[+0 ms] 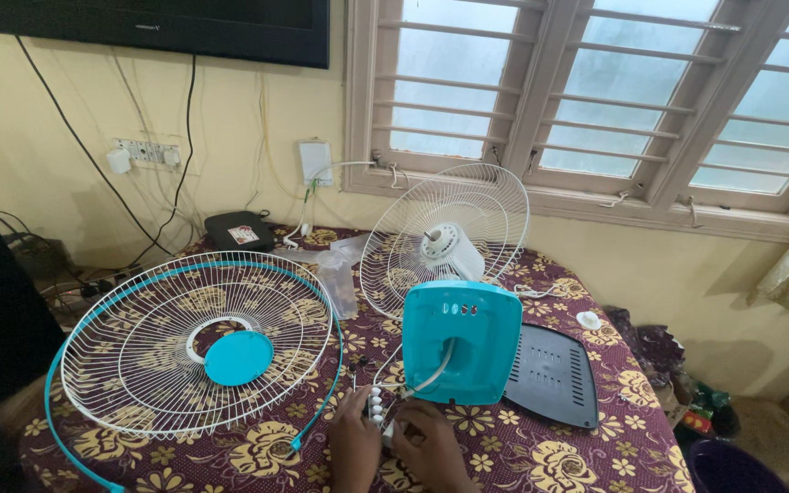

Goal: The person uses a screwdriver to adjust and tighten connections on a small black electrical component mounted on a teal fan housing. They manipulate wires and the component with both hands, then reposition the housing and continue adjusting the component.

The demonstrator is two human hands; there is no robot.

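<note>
Both hands meet at the near edge of the desk [541,456], which wears a maroon cloth with yellow flowers. The left hand [355,449] curls its fingers around a small white switch block [377,403] with a row of round buttons. The right hand [431,447] closes on the same block from the other side, fingers bent in toward it, so the block sits pinched between the two (how tightly either one grips, I cannot tell).

A white cord [431,372] runs up from the block into the teal base [461,340], which stands upright just beyond the right hand. Leaning against that base, further right, is a dark grey plate [554,374] with slots. A small white knob [588,319] lies past the plate.

Beyond the base stands the rear grille [445,239], with the white motor [449,251] at its centre, tilted up toward the window [595,100]. Left of the left hand, the front grille [195,342] lies flat with its teal centre cap [238,357], and a teal ring [66,438] loops around it. A crumpled clear bag [338,269] lies between the two grilles.
</note>
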